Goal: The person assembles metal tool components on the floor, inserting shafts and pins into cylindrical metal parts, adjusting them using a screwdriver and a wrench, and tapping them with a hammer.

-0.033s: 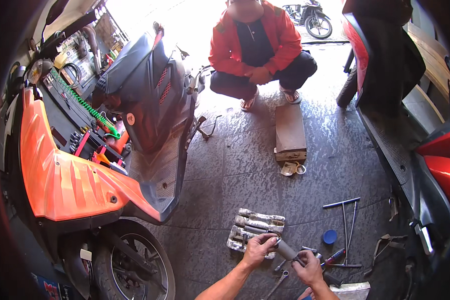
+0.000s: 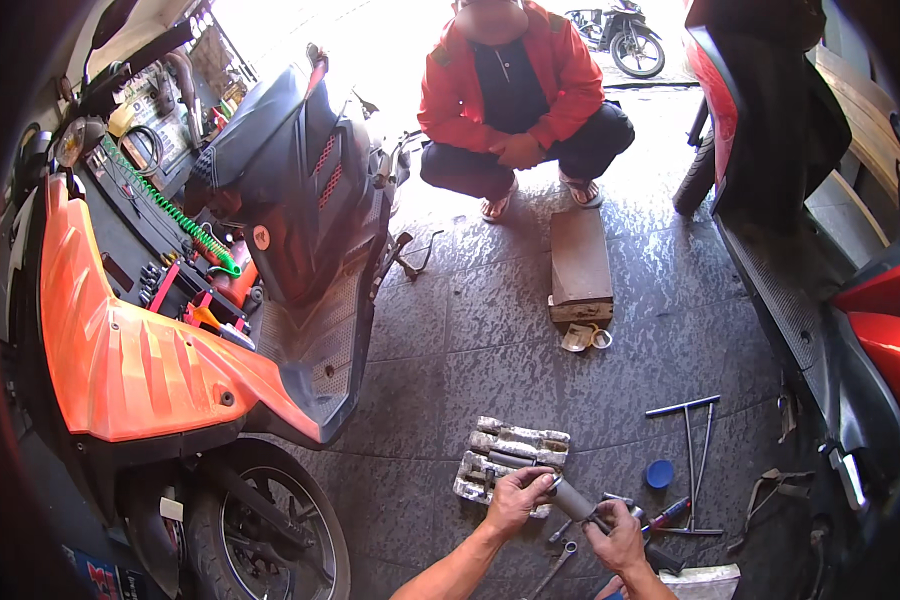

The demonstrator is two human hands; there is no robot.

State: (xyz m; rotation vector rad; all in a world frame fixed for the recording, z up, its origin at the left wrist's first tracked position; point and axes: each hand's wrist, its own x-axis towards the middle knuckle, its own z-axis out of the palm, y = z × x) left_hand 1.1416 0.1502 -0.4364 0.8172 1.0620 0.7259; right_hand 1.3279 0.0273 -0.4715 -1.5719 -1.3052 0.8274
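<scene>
My left hand (image 2: 518, 500) pinches the upper end of a grey metal cylinder (image 2: 575, 501) at the bottom centre. My right hand (image 2: 615, 535) is closed around the cylinder's lower end. Just behind my left hand, a dirty white slotted block (image 2: 485, 480) lies on the floor with a dark rod (image 2: 506, 458) across it. Beside and under my hands are a ring spanner (image 2: 568, 550) and a screwdriver with a coloured handle (image 2: 670, 513). A blue round cap (image 2: 659, 474) and metal T-handle wrenches (image 2: 688, 430) lie to the right.
A person (image 2: 510, 90) in a red jacket squats facing me behind a cardboard box (image 2: 578, 255). An orange-and-black scooter (image 2: 130, 340) and tool board (image 2: 150, 120) stand left, another scooter (image 2: 770, 200) right. Pliers-like tools (image 2: 770, 490) lie at lower right on the tiled floor (image 2: 420, 390).
</scene>
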